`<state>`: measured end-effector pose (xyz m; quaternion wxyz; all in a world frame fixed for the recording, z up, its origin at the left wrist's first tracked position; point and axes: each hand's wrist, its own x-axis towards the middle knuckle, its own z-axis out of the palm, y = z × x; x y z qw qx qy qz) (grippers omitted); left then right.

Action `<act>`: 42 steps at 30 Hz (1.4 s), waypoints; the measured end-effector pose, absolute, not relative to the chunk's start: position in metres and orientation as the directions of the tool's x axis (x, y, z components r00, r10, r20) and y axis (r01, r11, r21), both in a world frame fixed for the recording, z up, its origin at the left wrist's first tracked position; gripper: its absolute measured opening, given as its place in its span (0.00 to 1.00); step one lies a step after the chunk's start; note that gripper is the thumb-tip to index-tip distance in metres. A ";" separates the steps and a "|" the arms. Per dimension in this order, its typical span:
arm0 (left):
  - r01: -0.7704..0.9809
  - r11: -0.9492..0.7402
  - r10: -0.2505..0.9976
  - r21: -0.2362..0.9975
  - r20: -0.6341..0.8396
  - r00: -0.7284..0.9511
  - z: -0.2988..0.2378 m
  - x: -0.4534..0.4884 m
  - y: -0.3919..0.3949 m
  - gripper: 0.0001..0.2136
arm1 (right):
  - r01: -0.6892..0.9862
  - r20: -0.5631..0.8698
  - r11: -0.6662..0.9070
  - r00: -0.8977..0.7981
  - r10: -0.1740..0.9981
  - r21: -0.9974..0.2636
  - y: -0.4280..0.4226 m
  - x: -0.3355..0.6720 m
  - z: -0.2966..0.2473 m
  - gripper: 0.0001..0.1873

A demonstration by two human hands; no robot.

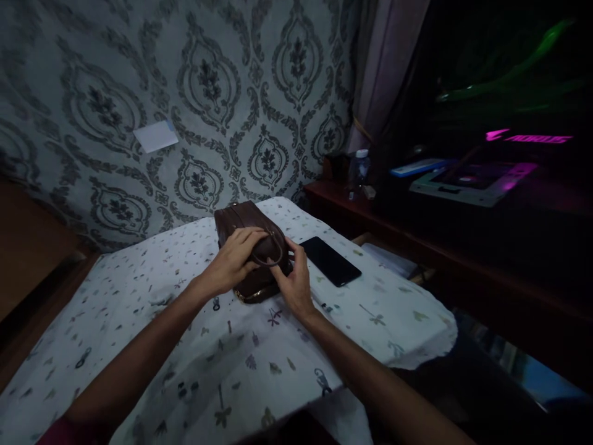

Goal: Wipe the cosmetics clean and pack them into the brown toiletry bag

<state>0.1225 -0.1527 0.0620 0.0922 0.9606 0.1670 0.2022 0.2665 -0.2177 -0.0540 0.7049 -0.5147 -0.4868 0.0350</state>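
Observation:
A dark brown leather handbag [241,222] lies on a table covered with a white patterned cloth [139,296]. My left hand [234,259] rests on top of the bag, fingers curled over its near end by the looped handle [273,250]. My right hand [294,281] presses against the bag's right side, fingers closed on it just under the handle. A gold-coloured trim shows along the bag's lower near edge. A black phone [330,260] lies flat on the cloth just to the right of my right hand.
Patterned grey wallpaper with a white plate [155,136] backs the table. To the right stands a dark wooden desk [417,241] with a small bottle [361,167], a curtain behind it and a glowing pink-lit device [482,179]. The cloth's right edge drops off near the desk.

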 end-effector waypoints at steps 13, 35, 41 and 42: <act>0.401 -0.816 0.578 0.416 0.566 0.589 0.077 0.109 -0.148 0.09 | 0.705 0.760 0.370 0.373 0.533 -0.605 -0.224 0.259 -0.048 0.23; 0.415 -0.725 0.683 0.549 0.499 0.533 0.059 0.111 -0.186 0.07 | 0.773 0.810 0.355 0.329 0.486 -0.527 -0.220 0.258 -0.056 0.14; 0.523 -0.729 0.684 0.441 0.475 0.553 0.076 0.119 -0.179 0.07 | 0.705 0.760 0.377 0.357 0.542 -0.600 -0.226 0.258 -0.050 0.18; 0.541 -0.738 0.673 0.404 0.493 0.551 0.080 0.122 -0.177 0.08 | 0.677 0.749 0.389 0.379 0.544 -0.625 -0.227 0.258 -0.049 0.18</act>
